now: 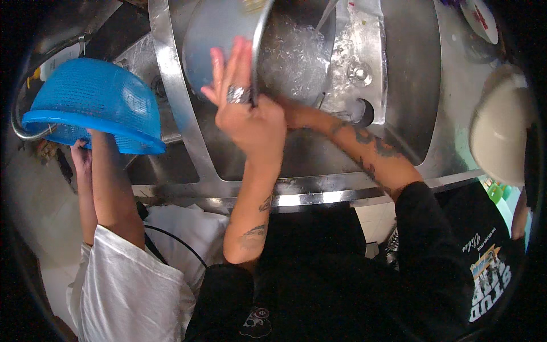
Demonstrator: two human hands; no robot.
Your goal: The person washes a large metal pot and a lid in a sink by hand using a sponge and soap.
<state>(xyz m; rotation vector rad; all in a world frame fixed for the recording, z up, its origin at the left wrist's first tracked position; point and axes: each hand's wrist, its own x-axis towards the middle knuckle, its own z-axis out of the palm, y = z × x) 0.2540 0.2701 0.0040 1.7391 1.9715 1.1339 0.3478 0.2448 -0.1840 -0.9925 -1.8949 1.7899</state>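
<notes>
A large metal pot [219,31] lies tilted in the sink basin, with water churning inside its rim. My left hand [250,114] is up against the rim, slightly blurred, with several fingers stretched out along the outer wall. A rough silvery piece [239,94] lies across those fingers; whether it is a ring or a scrubber I cannot make out. My right hand [283,112] reaches in from the right beside the pot's lower rim. Its fingers are hidden behind my left hand. A thin stream of water [327,14] runs down from above the pot.
At left, a person in a white shirt [122,285] holds a blue colander [97,94] over the neighbouring basin. A metal divider [174,80] separates the basins. A person in a black printed shirt [484,251] stands at right, near a cream-coloured bowl [501,131]. A plate [480,21] sits at far right.
</notes>
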